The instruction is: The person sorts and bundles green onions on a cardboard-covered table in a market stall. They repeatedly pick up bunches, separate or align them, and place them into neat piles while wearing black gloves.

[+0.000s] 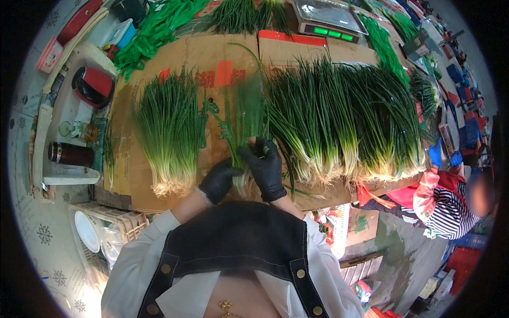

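Observation:
A small bunch of green onions (238,135) is between my two black-gloved hands, its leaves blurred and pointing away from me. My left hand (220,181) grips it low on the left, near the white stems. On its right side, my right hand (263,169) has its fingers curled around the stems; a bare fingertip shows at a glove's tip. To the left lies a loose pile of green onions (171,131), roots towards me. A wide row of green onions (334,119) covers the cardboard on the right. The flattened cardboard (139,198) lies under everything.
Beyond the cardboard stands a digital scale (332,20), with green plastic strips (159,31) heaped at its left. A dark thermos (71,154) and a red-and-black container (93,86) rest in the foam tray at left. A co-worker in blue gloves (435,153) is at the right.

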`<state>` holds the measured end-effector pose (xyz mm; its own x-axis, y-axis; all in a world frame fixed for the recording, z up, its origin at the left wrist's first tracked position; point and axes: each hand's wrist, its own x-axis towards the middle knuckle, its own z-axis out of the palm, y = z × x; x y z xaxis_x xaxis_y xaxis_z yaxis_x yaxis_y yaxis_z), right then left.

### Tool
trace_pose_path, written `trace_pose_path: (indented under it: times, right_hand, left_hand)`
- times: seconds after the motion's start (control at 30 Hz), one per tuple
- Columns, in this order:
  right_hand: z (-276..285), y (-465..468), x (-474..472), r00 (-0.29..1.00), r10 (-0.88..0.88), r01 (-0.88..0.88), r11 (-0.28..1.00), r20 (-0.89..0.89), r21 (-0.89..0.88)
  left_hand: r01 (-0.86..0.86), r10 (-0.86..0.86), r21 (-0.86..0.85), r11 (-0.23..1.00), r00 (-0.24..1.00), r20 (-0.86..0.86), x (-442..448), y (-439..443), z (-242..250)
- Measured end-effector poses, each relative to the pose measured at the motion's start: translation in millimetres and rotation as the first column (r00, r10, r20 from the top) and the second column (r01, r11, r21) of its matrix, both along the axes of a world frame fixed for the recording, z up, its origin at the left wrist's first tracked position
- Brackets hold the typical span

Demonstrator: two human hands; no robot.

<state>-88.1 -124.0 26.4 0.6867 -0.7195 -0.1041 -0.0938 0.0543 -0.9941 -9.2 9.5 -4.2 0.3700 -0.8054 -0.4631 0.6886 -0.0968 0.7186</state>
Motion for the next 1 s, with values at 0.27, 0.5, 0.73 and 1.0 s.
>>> trace_pose_path:
  times: [0.27,0.5,0.73,1.0]
  right_hand:
    - [13.4,-10.3,-6.6,0.992,0.063,-0.095,0.94,0.107,0.329]
    - [43.5,-23.0,-50.4,0.915,0.317,-0.396,0.823,0.25,0.407]
    - [60.6,-41.6,-109.8,0.931,0.325,-0.364,0.821,0.164,0.439]
    - [39.0,-67.2,-138.4,0.901,0.1,-0.388,0.623,-0.423,-0.679]
  left_hand:
    - [-0.14,0.022,-0.311,0.94,0.935,-0.354,7.2,2.9,-3.0]
    - [-0.352,0.198,-0.25,0.902,0.851,-0.486,25.5,0.5,-10.8]
    - [-0.38,0.292,-0.2,0.903,0.885,-0.362,29.5,-7.0,-21.1]
    - [-0.405,0.164,-0.265,0.875,0.763,-0.626,42.7,1.8,-12.6]
